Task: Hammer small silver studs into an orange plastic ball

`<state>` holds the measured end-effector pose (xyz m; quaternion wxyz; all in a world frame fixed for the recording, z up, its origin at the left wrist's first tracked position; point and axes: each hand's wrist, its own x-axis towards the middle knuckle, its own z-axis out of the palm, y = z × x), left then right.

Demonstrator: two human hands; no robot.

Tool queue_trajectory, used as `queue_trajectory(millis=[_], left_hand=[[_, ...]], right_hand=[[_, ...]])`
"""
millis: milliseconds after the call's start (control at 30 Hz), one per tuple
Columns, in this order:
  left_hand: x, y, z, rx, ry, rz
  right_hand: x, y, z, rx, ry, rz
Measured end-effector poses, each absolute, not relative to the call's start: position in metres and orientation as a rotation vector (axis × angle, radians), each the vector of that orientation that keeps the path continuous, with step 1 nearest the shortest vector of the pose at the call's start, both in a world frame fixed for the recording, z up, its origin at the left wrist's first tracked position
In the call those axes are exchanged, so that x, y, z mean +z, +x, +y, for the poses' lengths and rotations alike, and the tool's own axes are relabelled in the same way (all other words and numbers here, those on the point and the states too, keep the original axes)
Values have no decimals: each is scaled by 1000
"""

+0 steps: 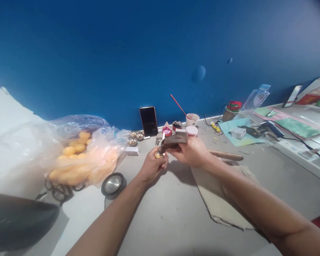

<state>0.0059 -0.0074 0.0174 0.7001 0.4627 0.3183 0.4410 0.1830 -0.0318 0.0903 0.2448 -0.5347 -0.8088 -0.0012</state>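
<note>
My left hand is closed around a small yellow ball with shiny patches, mostly covered by the fingers. Gripped in my right hand is a hammer with a dark, worn metal head. The curved end of that head comes down over the ball; whether they touch I cannot tell. A wooden handle, apparently the hammer's, sticks out to the right past my right wrist. Beyond my hands stand a small red cup with pink contents and a round pink-white lid.
To the left lies a clear plastic bag of yellow balls, near a black round lid. Several shiny gold balls and a phone are by the wall. Under my right forearm is a cardboard piece. A bottle leans at right.
</note>
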Motion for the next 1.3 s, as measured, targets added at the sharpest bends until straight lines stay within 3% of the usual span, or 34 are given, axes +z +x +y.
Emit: queue_trajectory(millis=[467, 800, 933, 1300], left_hand=[[21, 2, -9, 913, 988, 585], [21, -2, -9, 876, 939, 628], [17, -4, -4, 928, 830, 576], [4, -4, 6, 950, 804, 594]], right_hand=[[104, 185, -39, 52, -1313, -2172], [107, 205, -25, -78, -1584, -2147], [92, 218, -4, 70, -1806, -2211], [54, 219, 10, 334, -1681, -2377]])
